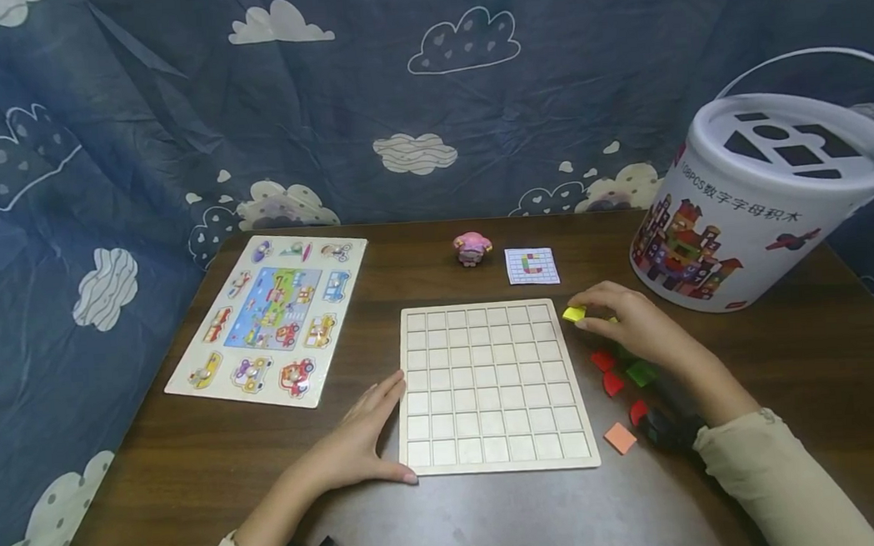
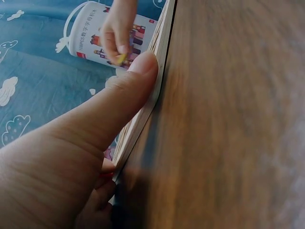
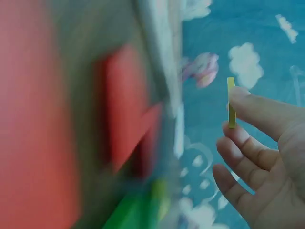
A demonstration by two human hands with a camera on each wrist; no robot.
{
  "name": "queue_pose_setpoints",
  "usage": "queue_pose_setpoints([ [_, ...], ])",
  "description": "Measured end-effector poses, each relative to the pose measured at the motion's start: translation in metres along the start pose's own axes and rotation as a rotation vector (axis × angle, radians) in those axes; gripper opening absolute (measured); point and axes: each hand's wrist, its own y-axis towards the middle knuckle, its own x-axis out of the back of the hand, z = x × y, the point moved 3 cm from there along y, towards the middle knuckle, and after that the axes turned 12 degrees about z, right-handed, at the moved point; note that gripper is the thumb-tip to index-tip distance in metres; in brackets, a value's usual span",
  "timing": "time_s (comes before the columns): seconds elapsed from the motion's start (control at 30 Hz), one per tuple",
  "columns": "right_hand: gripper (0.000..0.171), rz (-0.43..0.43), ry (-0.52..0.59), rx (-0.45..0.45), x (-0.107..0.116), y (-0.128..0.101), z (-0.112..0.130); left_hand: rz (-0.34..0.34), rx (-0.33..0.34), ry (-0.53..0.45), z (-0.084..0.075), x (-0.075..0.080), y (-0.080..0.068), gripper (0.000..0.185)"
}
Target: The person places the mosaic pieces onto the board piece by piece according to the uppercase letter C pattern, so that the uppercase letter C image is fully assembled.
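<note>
A square wooden grid board (image 1: 495,386) lies flat on the table. My left hand (image 1: 360,440) touches its left side with the fingers outstretched, the thumb by the near left corner; in the left wrist view the thumb (image 2: 121,98) lies against the board's edge. Past the board's far right corner, my right hand (image 1: 631,319) pinches a yellow tile (image 1: 574,314) between thumb and fingers. The right wrist view shows this yellow tile (image 3: 231,102) edge-on, off the table. Below that hand lie red tiles (image 1: 612,382), green tiles (image 1: 642,372) and an orange tile (image 1: 620,438).
A picture puzzle board (image 1: 334,313) lies at the left. Behind the grid board stand a small pink figure (image 1: 471,248) and a card with a coloured grid pattern (image 1: 532,265). A large white bucket (image 1: 763,203) with a slotted lid stands at the back right, near the right hand.
</note>
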Motion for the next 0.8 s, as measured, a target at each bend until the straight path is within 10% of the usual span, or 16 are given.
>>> queue_pose_setpoints([
  [0.47,0.027,-0.071,0.106,0.199,-0.025,0.047,0.079,-0.005,0.007,0.012,0.002,0.0,0.0,0.118],
  [0.8,0.024,0.029,0.245,0.174,-0.069,0.079,0.077,-0.004,0.011,0.006,0.001,0.0,0.0,0.118],
])
